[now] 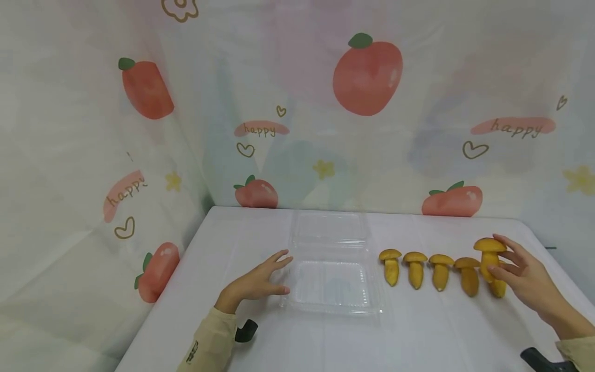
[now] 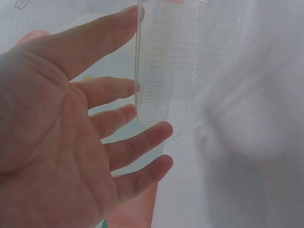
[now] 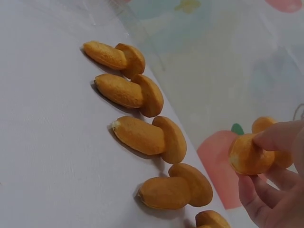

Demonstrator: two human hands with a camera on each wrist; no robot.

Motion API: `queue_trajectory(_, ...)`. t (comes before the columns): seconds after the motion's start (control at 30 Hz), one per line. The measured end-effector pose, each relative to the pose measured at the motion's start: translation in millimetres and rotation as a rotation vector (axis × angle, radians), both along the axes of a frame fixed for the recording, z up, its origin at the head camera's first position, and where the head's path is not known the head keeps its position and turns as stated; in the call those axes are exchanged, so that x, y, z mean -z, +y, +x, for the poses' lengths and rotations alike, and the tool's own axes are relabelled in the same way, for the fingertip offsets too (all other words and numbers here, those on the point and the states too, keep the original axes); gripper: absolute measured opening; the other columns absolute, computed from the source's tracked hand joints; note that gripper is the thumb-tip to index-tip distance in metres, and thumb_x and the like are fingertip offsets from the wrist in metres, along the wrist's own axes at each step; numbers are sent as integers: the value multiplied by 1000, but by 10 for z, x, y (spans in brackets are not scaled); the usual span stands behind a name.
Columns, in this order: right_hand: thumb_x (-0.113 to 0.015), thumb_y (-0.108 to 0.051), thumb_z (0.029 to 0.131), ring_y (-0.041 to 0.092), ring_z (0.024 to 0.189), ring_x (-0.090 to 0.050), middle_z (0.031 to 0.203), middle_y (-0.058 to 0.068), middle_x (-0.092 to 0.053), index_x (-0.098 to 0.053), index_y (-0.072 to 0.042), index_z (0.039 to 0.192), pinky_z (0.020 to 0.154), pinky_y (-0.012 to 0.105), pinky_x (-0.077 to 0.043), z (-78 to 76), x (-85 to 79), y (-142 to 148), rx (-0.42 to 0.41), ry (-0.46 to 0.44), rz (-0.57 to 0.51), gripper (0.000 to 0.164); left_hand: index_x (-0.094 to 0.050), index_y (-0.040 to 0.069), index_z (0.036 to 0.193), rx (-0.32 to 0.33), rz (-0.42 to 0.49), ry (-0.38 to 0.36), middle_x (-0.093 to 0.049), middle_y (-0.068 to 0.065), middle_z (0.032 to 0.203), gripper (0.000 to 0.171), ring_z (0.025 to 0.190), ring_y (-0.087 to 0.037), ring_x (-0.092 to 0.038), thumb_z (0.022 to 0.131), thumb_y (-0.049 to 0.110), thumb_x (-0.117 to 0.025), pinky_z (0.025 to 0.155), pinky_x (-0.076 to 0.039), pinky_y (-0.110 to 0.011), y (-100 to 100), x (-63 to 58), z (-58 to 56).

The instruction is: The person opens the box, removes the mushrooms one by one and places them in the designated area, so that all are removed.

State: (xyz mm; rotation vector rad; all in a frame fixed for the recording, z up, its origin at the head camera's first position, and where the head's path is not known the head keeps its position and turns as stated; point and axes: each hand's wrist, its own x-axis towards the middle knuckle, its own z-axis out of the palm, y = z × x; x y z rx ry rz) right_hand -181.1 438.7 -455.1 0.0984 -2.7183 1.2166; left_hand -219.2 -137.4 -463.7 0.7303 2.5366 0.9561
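Observation:
A yellow mushroom (image 1: 489, 253) with a rounded cap is pinched upright between the thumb and fingers of my right hand (image 1: 531, 281). It is held above the table at the right end of a row of similar mushrooms (image 3: 140, 135), partly covering the last one (image 1: 499, 288). My left hand (image 1: 254, 281) is at the left side of a clear plastic clamshell box (image 1: 332, 311). Its fingers are spread and nearly straight, with the fingertips at the box's edge in the left wrist view. The box's lid (image 1: 330, 227) lies folded back toward the wall, and nothing shows inside.
White cloth covers the table (image 1: 418, 336). A printed curtain (image 1: 297, 77) with fruit pictures hangs behind it and along the left side. The mushroom row lies just right of the box, caps toward the back.

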Motion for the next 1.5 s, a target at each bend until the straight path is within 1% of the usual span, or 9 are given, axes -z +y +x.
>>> queue_trajectory(0.27,-60,-8,101,-30,91,-40,120,-43,-29,-17,-31,163,70,0,-45,45,21,56,-10,14,-44,79,-33,8,159,3,9,-10,-17,-13,170,80,156,-38,-20,93,24,-75,122,-26,-62,8,-4,4)
queue_trajectory(0.53,-58,-18,104,-29,88,-41,122,-41,-30,-14,-36,163,68,2,-44,15,60,174,26,-42,-18,76,-33,7,158,14,8,1,-17,-15,170,81,156,-39,-21,92,26,-75,121,-26,-62,16,-8,8)
queue_trajectory(0.67,-56,-15,104,-29,88,-40,129,-39,-29,-14,-33,163,67,3,-46,19,86,244,37,-26,-20,75,-33,6,158,16,3,6,-18,-15,170,81,155,-40,-22,92,26,-76,121,-27,-62,16,-14,17)
queue_trajectory(0.97,-55,-6,103,-29,86,-43,120,-43,-28,-15,-33,163,65,4,-47,62,81,322,62,19,-54,76,-33,5,158,13,-6,7,-17,-16,170,81,155,-40,-22,92,24,-76,121,-27,-62,17,-24,22)
queue_trajectory(1.07,-54,-8,103,-28,84,-43,125,-36,-33,-13,-32,163,65,4,-47,72,85,351,91,-4,-44,76,-33,4,158,10,-6,4,-17,-17,169,81,155,-41,-22,92,24,-76,120,-27,-63,17,-31,24)
queue_trajectory(1.2,-53,-13,105,-29,83,-41,140,-19,-38,-9,-29,164,65,4,-47,72,118,397,121,-35,-17,75,-32,4,158,4,-4,-2,-17,-16,170,82,155,-41,-22,92,26,-75,121,-26,-63,13,-46,20)
queue_trajectory(1.43,-53,-15,105,-30,86,-34,147,-24,-32,-10,-28,164,65,2,-45,87,223,522,135,-14,-16,75,-32,2,158,18,10,-4,-17,-18,169,81,155,-42,-21,93,26,-75,120,-25,-64,4,-39,12)
queue_trajectory(1.47,-53,-15,105,-30,87,-32,154,-18,-32,-10,-27,164,65,1,-45,91,236,536,142,-14,-10,74,-32,2,158,19,11,-4,-17,-18,169,82,155,-42,-21,93,26,-75,120,-25,-64,3,-35,13)
queue_trajectory(1.5,-53,-15,105,-24,90,-41,160,-10,-30,-10,-26,164,66,1,-44,93,243,548,152,-21,-1,74,-32,3,158,19,13,-5,-17,-18,169,82,155,-42,-21,93,26,-75,120,-25,-64,1,-30,15)
